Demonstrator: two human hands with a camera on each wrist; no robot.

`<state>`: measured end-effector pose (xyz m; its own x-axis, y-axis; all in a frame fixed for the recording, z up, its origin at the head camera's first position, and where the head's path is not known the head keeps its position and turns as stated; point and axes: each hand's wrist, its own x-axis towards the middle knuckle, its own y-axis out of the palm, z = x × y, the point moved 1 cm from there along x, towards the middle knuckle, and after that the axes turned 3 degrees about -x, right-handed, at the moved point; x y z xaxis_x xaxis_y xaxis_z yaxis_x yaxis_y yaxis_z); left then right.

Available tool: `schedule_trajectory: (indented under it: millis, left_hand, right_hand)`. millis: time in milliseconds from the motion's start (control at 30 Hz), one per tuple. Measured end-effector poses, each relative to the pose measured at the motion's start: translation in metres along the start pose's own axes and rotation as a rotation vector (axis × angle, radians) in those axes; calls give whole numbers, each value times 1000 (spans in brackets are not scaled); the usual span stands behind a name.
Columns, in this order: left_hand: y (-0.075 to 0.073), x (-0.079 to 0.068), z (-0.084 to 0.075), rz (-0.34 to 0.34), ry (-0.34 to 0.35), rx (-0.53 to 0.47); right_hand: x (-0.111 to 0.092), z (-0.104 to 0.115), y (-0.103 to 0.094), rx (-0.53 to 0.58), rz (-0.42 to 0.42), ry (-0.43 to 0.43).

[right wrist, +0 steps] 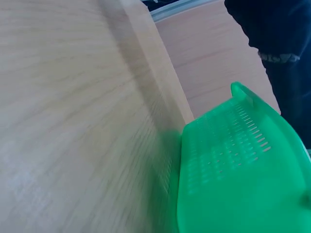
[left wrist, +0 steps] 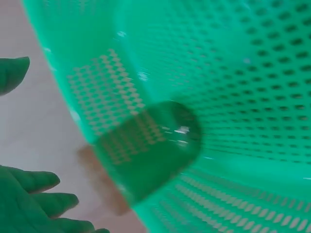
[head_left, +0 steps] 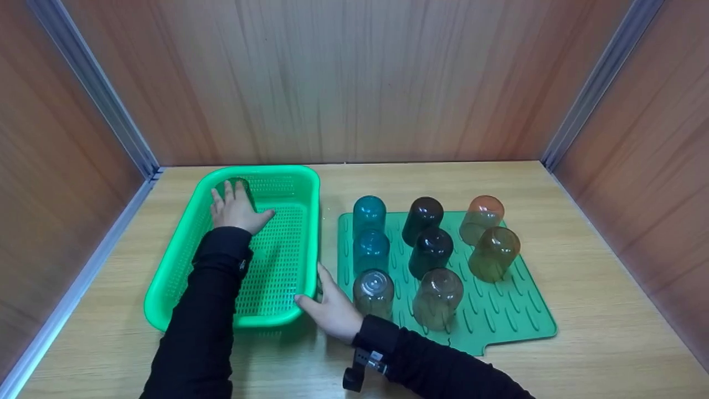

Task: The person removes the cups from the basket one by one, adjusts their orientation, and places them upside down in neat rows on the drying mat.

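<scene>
In the head view my left hand (head_left: 235,209) is over the far left of a green plastic basket (head_left: 317,221), fingers spread. Beside its fingers a tinted glass (left wrist: 160,145) stands in the basket's corner; the left wrist view shows that hand apart from it. My right hand (head_left: 335,313) holds the basket's near right side, thumb over the rim and fingers along the outer wall. In the right wrist view only the basket's outside (right wrist: 228,170) shows, not the fingers. Just right of that hand, a clear glass (head_left: 374,291) stands upside down on a green drying mat (head_left: 515,321).
Several more upturned glasses stand on the mat, among them a blue glass (head_left: 369,213), a dark glass (head_left: 424,219), an orange-topped glass (head_left: 483,219) and an amber glass (head_left: 494,254). Wood-grain panels (head_left: 354,83) enclose the tabletop (head_left: 598,310) at the back and sides.
</scene>
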<state>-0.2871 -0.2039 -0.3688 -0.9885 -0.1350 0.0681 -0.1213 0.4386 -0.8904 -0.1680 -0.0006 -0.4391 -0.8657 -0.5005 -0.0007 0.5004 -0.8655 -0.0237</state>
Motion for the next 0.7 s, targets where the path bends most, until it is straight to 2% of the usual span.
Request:
schedule_trajectory:
  millis: [133, 333, 467, 700]
  left_hand:
    - [8, 2, 8, 26, -36, 25]
    - [10, 4, 7, -88, -1, 116]
    - [11, 4, 5, -100, 18, 148]
    - [12, 4, 7, -98, -78, 85]
  right_hand:
    - [0, -1, 0, 50, -4, -3]
    - [-1, -2, 0, 38, -6, -31]
    - [-1, -2, 0, 4, -22, -8]
    - [-1, -2, 0, -11, -27, 15]
